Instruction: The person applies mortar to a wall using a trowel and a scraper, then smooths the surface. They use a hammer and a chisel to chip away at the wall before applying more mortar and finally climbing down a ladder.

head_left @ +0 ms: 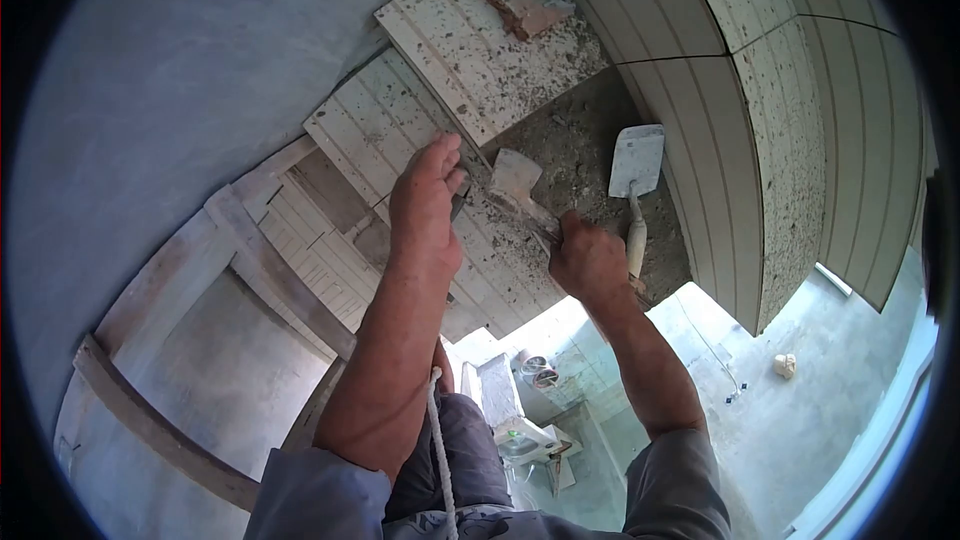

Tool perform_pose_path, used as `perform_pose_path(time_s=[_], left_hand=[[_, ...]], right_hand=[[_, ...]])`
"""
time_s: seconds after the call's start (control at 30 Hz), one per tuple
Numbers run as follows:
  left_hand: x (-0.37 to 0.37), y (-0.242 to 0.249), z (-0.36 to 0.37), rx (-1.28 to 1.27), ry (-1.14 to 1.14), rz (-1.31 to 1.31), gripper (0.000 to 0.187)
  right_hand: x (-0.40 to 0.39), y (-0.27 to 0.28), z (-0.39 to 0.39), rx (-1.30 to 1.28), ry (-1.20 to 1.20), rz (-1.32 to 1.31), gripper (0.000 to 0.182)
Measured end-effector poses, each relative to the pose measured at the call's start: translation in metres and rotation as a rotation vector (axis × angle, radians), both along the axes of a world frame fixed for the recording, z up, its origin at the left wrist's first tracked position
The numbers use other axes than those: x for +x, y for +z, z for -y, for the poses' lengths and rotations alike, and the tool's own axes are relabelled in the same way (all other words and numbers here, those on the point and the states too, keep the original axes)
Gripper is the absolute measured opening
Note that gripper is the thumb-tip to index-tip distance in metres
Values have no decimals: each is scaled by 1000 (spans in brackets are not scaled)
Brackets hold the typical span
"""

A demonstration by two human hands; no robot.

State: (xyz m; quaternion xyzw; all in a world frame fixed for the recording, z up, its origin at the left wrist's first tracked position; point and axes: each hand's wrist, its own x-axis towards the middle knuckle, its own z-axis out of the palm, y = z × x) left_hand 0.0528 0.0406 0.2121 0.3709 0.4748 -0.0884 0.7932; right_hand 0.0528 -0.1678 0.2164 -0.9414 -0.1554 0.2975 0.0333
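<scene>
Grey wall (180, 90) beside grit-strewn steps (350, 110)

Ribbed tile faces the steps, leaving one rough, mortar-like bed (590, 110) exposed. Of the hands, the left hand (422, 202) hovers or rests at a step edge, fingers close together; I can't tell whether it grips anything. The right hand (588, 258) wraps the handle of a flat-headed tool (517, 176), apparently for firm control. A trowel (637, 162) lies on the bed, probably for easy reach. Shirt lettering (428, 520) is unreadable.

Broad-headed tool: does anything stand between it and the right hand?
Nothing visible does: the right hand grips the broad-headed tool by its handle. The trowel lies beside the hand, not between the two.
</scene>
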Motion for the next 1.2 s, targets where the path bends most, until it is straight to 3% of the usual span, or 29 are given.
perform_pose_path(time_s=[0.2, 0.37, 0.63, 0.7, 1.0, 1.03, 1.1, 1.2], left_hand=[[-1, -3, -10, 13, 33, -21, 73], [2, -3, -9, 24, 12, 2, 73], [1, 4, -16, 13, 58, -53, 67], [-1, 3, -18, 32, 70, -63, 65], [1, 4, -14, 2, 71, -47, 65], [1, 3, -15, 2, 70, -50, 65], [-1, 1, -16, 28, 62, -63, 65], [-2, 0, -11, -4, 64, -34, 64]], right_hand=[[3, 16, 3, 198, 109, 33, 15], [19, -7, -7, -10, 79, -38, 15], [10, 19, -12, 121, 159, -59, 20], [27, -6, -10, -125, 81, -130, 21], [12, 32, -10, 125, 211, -10, 19], [17, 21, -11, 124, 209, -12, 19], [29, -5, -12, -129, 127, -85, 17], [28, 2, -7, -27, 147, 5, 17]])
